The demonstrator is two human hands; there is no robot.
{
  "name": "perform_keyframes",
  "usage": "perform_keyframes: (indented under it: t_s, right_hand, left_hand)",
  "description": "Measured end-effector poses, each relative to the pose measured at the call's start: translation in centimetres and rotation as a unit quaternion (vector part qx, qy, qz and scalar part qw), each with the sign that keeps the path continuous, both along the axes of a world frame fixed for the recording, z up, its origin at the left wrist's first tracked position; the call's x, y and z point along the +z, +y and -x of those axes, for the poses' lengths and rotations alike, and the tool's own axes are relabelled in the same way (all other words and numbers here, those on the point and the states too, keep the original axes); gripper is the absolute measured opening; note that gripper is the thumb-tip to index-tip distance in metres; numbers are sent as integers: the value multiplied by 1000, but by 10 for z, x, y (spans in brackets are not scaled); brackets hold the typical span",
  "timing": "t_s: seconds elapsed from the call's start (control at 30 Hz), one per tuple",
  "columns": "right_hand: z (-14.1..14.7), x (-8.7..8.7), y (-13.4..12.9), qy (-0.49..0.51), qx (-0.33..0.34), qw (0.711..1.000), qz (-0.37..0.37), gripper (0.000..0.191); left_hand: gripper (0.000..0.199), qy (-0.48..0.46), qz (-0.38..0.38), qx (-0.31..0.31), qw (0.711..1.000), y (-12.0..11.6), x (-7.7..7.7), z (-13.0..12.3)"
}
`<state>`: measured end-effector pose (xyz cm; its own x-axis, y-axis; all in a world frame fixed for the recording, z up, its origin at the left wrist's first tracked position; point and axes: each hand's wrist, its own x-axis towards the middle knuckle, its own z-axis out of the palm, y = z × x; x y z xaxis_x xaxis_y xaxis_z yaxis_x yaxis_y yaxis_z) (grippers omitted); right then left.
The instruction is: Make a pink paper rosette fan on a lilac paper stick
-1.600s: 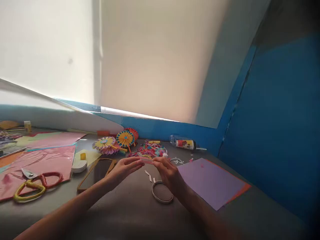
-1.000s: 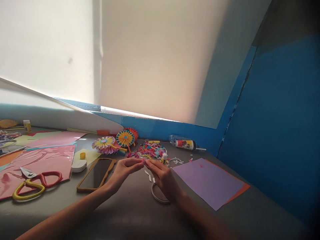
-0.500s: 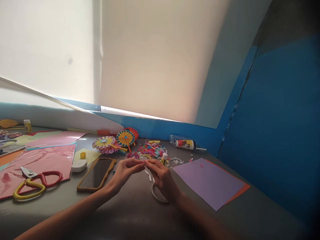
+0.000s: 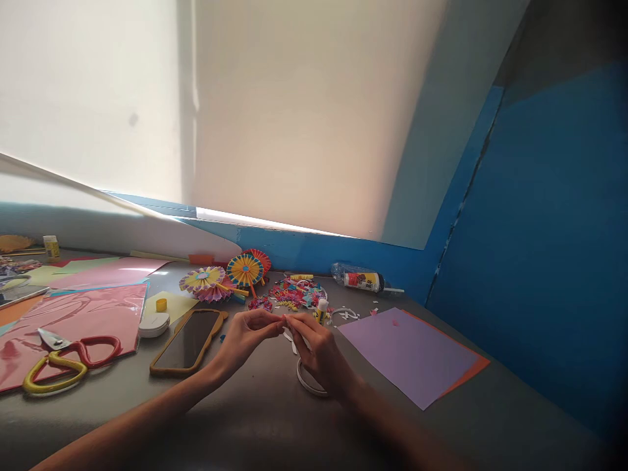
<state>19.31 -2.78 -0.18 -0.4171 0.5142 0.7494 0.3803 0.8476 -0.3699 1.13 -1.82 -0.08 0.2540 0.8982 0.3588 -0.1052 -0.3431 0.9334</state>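
My left hand (image 4: 245, 338) and my right hand (image 4: 318, 347) meet above the middle of the table, fingertips pinched together. Between the tips shows a tiny pinkish-red bit, too small to name. Just behind my right hand stands a glue stick (image 4: 322, 309) with a white top and yellow label. Under my right wrist lies a whitish ring (image 4: 301, 379), like a tape roll, partly covered by the hand. White paper strips (image 4: 288, 336) lie below the fingertips. Left of my left hand is a phone (image 4: 189, 343) in a brown case.
Scissors (image 4: 78, 366) rest on pink sheets (image 4: 103, 314) at left, near a white case (image 4: 154, 325) and yellow cap (image 4: 161, 305). Paper rosettes (image 4: 245, 269), colourful scraps (image 4: 299, 294) and a bottle (image 4: 360, 280) line the back. Purple paper (image 4: 402, 356) lies right, over orange paper.
The view has shifted very slightly. Both hands keep their fingertips together in nearly the same place; nothing else has visibly moved.
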Motion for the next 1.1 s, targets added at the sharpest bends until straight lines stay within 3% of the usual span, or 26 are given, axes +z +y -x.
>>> perform_keyframes:
  t_s: [0.8, 0.93, 1.1]
  right_hand:
    - [3, -6, 0, -47, -43, 998, -17, 33]
    - [2, -3, 2, -4, -54, 999, 1, 28]
    - [-10, 3, 14, 110, -97, 988, 49, 29]
  left_hand:
    - [29, 16, -7, 38, 999, 5, -5, -3]
    - [29, -2, 17, 23, 1000, 2, -1, -3]
    - [35, -98, 97, 12, 990, 10, -3, 4]
